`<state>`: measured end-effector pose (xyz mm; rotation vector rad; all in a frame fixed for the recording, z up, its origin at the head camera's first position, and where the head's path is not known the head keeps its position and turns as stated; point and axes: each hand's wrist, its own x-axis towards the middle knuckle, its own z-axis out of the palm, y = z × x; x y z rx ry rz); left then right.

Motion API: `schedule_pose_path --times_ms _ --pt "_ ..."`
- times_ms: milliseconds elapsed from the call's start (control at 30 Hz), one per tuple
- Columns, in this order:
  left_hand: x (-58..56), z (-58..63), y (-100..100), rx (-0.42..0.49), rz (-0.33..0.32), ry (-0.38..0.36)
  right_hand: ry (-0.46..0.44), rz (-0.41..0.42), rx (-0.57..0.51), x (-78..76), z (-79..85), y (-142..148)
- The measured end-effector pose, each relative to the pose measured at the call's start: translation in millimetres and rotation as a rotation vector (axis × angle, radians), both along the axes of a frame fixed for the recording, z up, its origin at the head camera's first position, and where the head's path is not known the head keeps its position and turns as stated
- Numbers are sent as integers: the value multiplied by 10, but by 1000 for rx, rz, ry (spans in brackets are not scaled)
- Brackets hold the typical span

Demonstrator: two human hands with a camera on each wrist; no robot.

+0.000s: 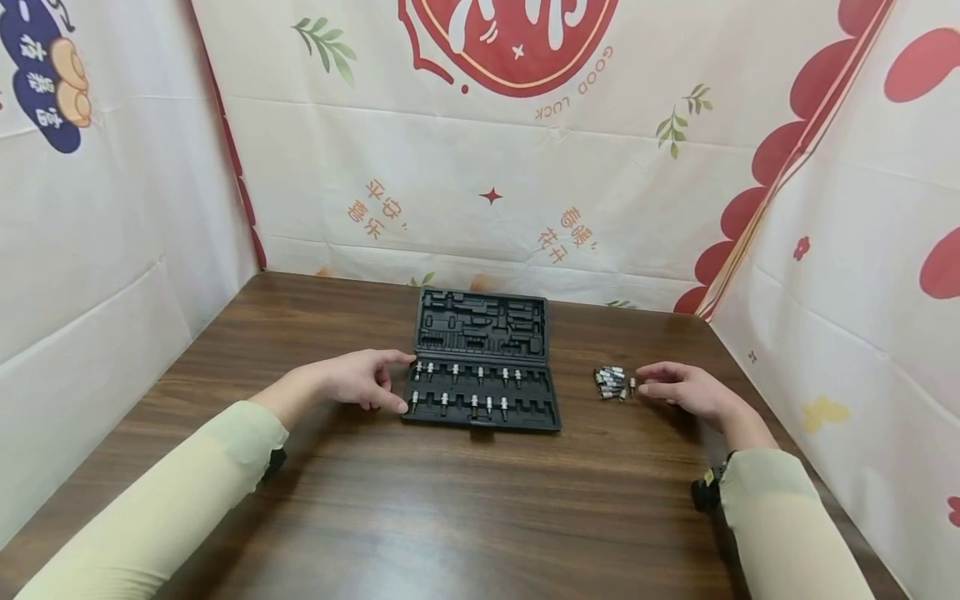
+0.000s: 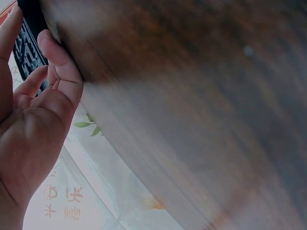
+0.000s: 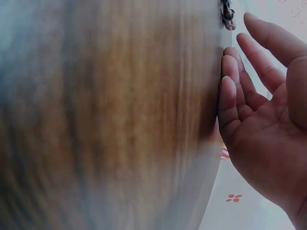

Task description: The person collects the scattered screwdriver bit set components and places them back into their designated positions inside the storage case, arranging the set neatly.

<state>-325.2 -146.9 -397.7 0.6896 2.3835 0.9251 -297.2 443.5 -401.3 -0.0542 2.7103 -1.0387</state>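
A black plastic case (image 1: 450, 423) lies unfolded on the table, its moulded lid (image 1: 483, 310) toward the back wall. Two rows of silver bit sockets (image 1: 445, 400) sit in its slots, with bare slots toward the right. My left hand (image 1: 352, 379) touches the case's left side, index finger at the hinge end and thumb at the front corner. To the right of the case is a small pile of bit sockets (image 1: 609, 379). One bit socket (image 1: 632, 385) stands at the pile's right edge, just off the fingertips of my right hand (image 1: 686, 390), whose thumb and index are spread apart.
The brown wooden table (image 1: 480, 508) reaches to printed cloth walls (image 1: 480, 150) at the back and both sides. A dark wrist device (image 1: 707, 492) shows beside the right sleeve.
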Motion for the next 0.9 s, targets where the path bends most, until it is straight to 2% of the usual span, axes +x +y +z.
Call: schedule_pose_path --times_ms 333,667,900 --pt "-1 -35 -9 2 5 -11 13 -30 56 -58 -13 -114" --pt "-14 -7 -2 5 10 -11 0 -54 82 -112 -21 -133" --pt "-12 5 3 9 -11 -10 10 -50 86 -103 -25 -129"
